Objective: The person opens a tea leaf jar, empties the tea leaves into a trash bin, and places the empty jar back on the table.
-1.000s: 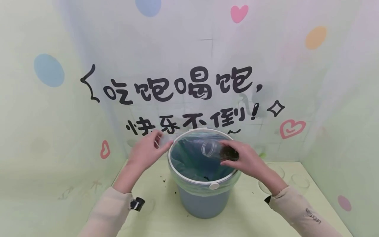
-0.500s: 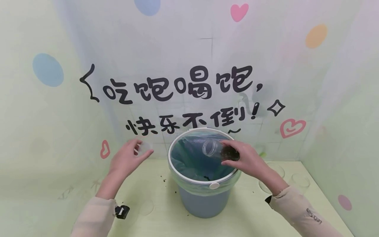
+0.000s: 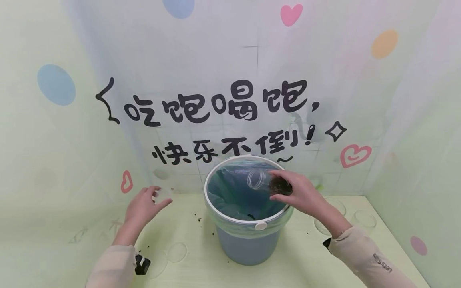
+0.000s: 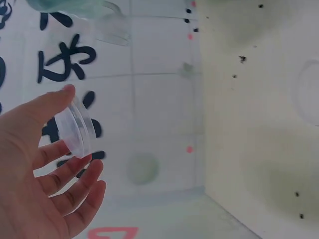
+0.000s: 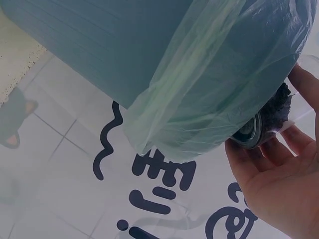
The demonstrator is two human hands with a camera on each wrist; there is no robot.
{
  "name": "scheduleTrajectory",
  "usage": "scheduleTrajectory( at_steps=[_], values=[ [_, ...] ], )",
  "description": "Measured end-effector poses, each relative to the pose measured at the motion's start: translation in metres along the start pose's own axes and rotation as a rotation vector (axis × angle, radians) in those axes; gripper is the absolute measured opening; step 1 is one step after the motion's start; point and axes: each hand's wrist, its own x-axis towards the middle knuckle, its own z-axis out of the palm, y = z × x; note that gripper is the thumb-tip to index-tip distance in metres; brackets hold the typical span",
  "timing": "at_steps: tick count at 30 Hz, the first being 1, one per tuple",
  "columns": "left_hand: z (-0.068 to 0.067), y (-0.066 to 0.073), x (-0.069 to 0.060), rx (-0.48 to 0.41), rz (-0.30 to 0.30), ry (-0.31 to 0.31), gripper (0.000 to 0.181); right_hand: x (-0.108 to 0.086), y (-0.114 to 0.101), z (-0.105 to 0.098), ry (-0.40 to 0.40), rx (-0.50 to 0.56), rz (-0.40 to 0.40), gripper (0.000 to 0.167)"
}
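Between the thumb and fingers of my left hand [image 3: 142, 208] is a clear round plastic lid [image 4: 75, 129], held on edge to the left of the bin, above the table. My right hand [image 3: 306, 194] grips a transparent jar [image 3: 257, 179], tilted on its side over the bin's right rim, mouth pointing left. Dark crumbly stuff [image 5: 279, 109] sits in the jar's bottom end, partly covered by the fingers. The blue-grey bin [image 3: 248, 250] stands upright, lined with a thin greenish plastic bag [image 3: 230, 192] under a white rim. A small dark bit [image 3: 251, 217] lies inside the bag.
Clear round discs or lids lie on the table, one at the front left [image 3: 177, 253], others at the right [image 3: 364, 220], partly behind the right forearm. Dark crumbs [image 3: 198, 219] are scattered left of the bin. A printed wall sheet [image 3: 230, 60] rises close behind.
My left hand has moved left and down, away from the bin's rim, carrying the lid. The right hand and jar stay nearly still over the bin.
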Motion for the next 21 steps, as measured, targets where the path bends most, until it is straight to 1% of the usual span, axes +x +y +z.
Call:
scheduleTrajectory(
  at_steps=[4, 7, 11, 17, 21],
  values=[
    [0.016, -0.018, -0.003, -0.006, 0.003, -0.015, 0.068, 0.000, 0.001, 0.001, 0.005, -0.001, 0.000, 0.066],
    [0.027, -0.029, -0.005, -0.007, -0.008, -0.031, 0.066, 0.000, 0.001, 0.001, 0.008, 0.003, 0.002, 0.066],
    [0.039, -0.041, -0.009, -0.013, -0.028, -0.055, 0.067, 0.000, 0.000, 0.000, 0.010, 0.011, 0.010, 0.065],
    [0.061, -0.061, -0.016, -0.017, -0.032, -0.083, 0.065, 0.000, -0.001, 0.000, 0.013, 0.008, 0.022, 0.065],
    [0.074, -0.069, -0.018, -0.003, -0.034, -0.105, 0.063, -0.001, 0.000, 0.000, 0.019, 0.003, 0.024, 0.065]
  ],
)
